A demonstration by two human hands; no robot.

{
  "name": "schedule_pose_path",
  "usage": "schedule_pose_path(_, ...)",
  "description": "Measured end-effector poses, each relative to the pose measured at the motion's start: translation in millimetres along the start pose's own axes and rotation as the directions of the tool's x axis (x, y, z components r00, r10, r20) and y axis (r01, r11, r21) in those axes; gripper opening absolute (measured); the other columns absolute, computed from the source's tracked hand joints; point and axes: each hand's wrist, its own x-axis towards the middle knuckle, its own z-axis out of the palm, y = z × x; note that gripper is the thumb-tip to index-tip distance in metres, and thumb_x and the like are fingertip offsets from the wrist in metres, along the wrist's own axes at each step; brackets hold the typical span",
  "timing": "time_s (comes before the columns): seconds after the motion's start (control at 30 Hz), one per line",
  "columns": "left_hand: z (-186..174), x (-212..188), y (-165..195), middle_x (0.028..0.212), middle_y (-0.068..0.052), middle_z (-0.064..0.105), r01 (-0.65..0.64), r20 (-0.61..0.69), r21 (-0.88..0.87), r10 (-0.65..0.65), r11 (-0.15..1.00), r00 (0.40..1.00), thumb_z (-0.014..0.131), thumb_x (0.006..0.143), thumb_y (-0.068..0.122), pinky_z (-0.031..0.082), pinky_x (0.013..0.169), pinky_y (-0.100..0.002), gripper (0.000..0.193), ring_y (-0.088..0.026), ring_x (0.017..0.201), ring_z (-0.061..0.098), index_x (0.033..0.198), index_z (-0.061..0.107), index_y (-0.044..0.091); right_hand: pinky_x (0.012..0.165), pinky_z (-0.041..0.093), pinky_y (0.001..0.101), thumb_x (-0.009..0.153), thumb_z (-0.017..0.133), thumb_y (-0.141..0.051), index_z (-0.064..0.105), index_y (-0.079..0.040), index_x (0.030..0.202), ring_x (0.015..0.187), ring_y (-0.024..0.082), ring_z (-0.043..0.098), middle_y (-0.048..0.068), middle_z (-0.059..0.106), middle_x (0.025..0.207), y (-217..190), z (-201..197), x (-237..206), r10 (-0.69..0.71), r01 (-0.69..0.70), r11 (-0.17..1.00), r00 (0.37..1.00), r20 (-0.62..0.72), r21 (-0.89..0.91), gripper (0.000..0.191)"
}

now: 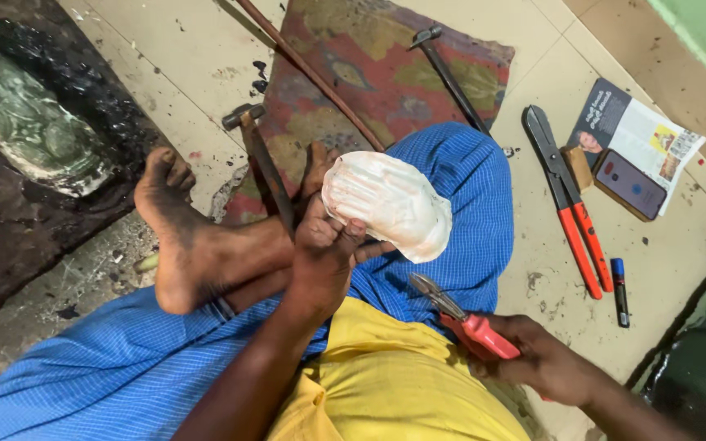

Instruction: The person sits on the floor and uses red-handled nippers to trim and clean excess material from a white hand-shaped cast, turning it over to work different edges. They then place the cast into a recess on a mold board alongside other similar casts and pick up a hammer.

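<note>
Fingers of the left hand (324, 253) clasped a white moulded shell (387, 204) from beneath, holding it above the lap. Right hand (545, 359), lower and beside it, gripped red-handled pliers (461, 317), whose tips pointed toward the shell.

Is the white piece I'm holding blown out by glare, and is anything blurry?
Head view: the white moulded piece in the left hand is bright but its ridges stay readable; the right hand with red-handled snips looks sharp; the corners sit darker.
</note>
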Motion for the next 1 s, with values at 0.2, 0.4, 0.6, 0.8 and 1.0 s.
schedule_pose_path(0.2, -5.4, -3.7, -12.2, 0.141, -0.012, 0.058, 0.005, -0.047, 0.025, -0.004, 1.000, 0.999, 0.067, 0.099, 0.023, 0.062, 0.092, -0.049, 0.066, -0.028, 0.122, 0.066, 0.153, 0.034, 0.005, 0.080, 0.056, 0.0300, 0.073, 0.075, -0.010, 0.071, 0.004, 0.120, 0.088, 0.015, 0.072, 0.011, 0.080, 0.100, -8.8, -2.9, 11.7, 0.026, -0.026, 0.997, 1.000, 0.005, -0.067, 0.049)
schedule_pose_path(0.4, -8.2, -4.3, -18.2, 0.142, -0.011, 0.058, 0.007, -0.056, 0.003, -0.006, 1.000, 0.998, 0.066, 0.099, 0.022, 0.063, 0.091, -0.047, 0.065, -0.028, 0.121, 0.066, 0.153, 0.033, 0.007, 0.066, 0.055, 0.0301, 0.073, 0.075, -0.011, 0.073, 0.004, 0.114, 0.078, 0.015, 0.070, 0.010, 0.078, 0.092, -16.5, -2.4, 15.8, 0.034, -0.034, 0.999, 0.999, 0.023, 0.014, 0.043)
schedule_pose_path(0.6, -11.7, -2.3, -21.0, 0.140, -0.011, 0.058, 0.016, -0.098, 0.021, -0.014, 1.000, 0.995, 0.064, 0.099, 0.016, 0.064, 0.086, -0.046, 0.062, -0.027, 0.118, 0.067, 0.153, 0.035, 0.007, 0.066, 0.055, 0.0295, 0.073, 0.076, -0.012, 0.073, 0.003, 0.112, 0.079, 0.014, 0.070, 0.009, 0.077, 0.091, -25.6, -0.4, 17.7, 0.079, -0.079, 0.997, 0.997, 0.007, -0.002, 0.042)
schedule_pose_path(0.8, -11.8, -2.0, -20.6, 0.138, -0.011, 0.059, 0.019, -0.131, 0.012, -0.017, 1.000, 0.991, 0.065, 0.099, 0.017, 0.065, 0.084, -0.045, 0.058, -0.027, 0.118, 0.067, 0.149, 0.038, 0.005, 0.065, 0.055, 0.0292, 0.071, 0.076, -0.012, 0.072, 0.001, 0.117, 0.076, 0.014, 0.069, 0.008, 0.076, 0.090, -30.6, 0.7, 16.7, 0.101, -0.101, 0.994, 0.995, -0.007, -0.037, 0.048)
schedule_pose_path(1.0, -11.2, -0.5, -17.6, 0.137, -0.014, 0.061, 0.017, -0.131, 0.025, -0.014, 1.000, 0.991, 0.066, 0.099, 0.020, 0.066, 0.083, -0.044, 0.058, -0.028, 0.117, 0.068, 0.148, 0.040, 0.003, 0.067, 0.054, 0.0289, 0.073, 0.075, -0.011, 0.071, 0.001, 0.125, 0.075, 0.013, 0.066, 0.008, 0.076, 0.091, -31.8, -0.7, 15.3, 0.095, -0.095, 0.995, 0.995, 0.024, -0.024, 0.054)
